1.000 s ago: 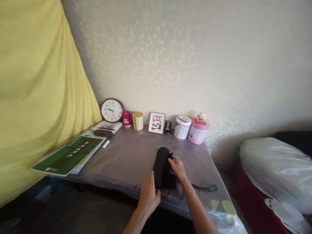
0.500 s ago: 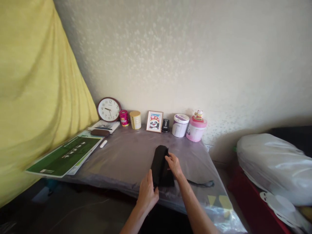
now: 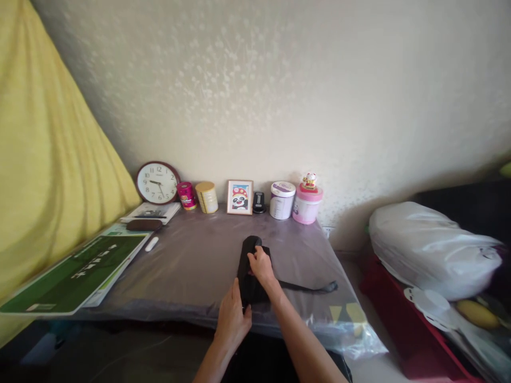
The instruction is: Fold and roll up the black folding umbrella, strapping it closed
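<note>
A long black fabric bundle with a strap [image 3: 248, 248] lies on the table near its front edge; its exact kind I cannot tell. It looks folded or rolled lengthwise, and the thin black strap [image 3: 307, 289] trails from it to the right. My left hand [image 3: 232, 314] holds the near left end between thumb and fingers. On the upper face of the bundle, my right hand [image 3: 261, 266] is closed with bent fingers pressed into the fabric. The material under both hands' fingertips is hidden.
Along the wall stand a clock [image 3: 158, 183], a pink can [image 3: 186, 196], a yellow tin [image 3: 206, 197], a framed panda picture [image 3: 240, 197] and two tubs [image 3: 282, 201]. A green board [image 3: 75, 274] lies left. A white plastic bag [image 3: 427, 247] bulges at right.
My right hand has moved from the bundle's right edge over onto its upper face, carrying fabric leftward. My left hand keeps its hold. The camera view has turned slightly right.
</note>
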`<control>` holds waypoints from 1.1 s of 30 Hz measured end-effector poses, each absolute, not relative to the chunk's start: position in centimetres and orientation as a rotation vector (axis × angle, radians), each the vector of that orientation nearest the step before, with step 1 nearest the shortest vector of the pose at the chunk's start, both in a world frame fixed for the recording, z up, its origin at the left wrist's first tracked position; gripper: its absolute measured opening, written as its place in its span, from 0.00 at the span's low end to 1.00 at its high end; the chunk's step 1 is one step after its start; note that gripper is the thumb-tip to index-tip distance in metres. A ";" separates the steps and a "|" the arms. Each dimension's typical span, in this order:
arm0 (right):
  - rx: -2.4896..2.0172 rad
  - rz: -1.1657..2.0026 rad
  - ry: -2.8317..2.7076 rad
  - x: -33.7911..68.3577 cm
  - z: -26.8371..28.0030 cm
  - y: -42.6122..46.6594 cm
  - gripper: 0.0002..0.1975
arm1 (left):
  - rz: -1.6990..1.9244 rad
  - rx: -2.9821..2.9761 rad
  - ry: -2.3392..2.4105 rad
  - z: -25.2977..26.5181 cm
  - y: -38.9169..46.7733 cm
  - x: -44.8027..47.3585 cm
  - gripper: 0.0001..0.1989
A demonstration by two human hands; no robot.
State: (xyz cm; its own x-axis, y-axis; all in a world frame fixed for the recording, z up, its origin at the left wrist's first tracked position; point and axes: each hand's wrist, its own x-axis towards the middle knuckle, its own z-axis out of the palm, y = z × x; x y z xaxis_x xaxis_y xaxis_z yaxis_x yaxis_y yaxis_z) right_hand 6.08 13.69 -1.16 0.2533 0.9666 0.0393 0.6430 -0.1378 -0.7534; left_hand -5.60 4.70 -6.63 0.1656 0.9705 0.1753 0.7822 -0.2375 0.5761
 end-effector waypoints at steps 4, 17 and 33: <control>-1.924 0.592 -1.493 5.4 -0.5 13.3 0.16 | 0.754 2.094 1.662 -6.8 4.7 -5.7 0.33; -1.913 0.333 -1.766 3.5 -0.4 11.4 0.13 | 0.849 1.984 1.546 -4.5 3.9 -5.9 0.43; -1.507 0.439 -1.536 6.2 -3.1 9.9 0.15 | 0.772 2.073 1.579 -5.7 4.2 -6.1 0.34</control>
State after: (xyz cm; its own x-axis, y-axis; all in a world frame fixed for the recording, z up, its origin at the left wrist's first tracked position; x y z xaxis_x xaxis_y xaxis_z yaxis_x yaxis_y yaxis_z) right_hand 6.21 9.86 -3.12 0.1609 0.9229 0.3497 0.5992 0.1902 -0.7776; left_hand -6.06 4.23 -5.73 0.2003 0.9639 0.1754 0.7303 -0.2662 0.6291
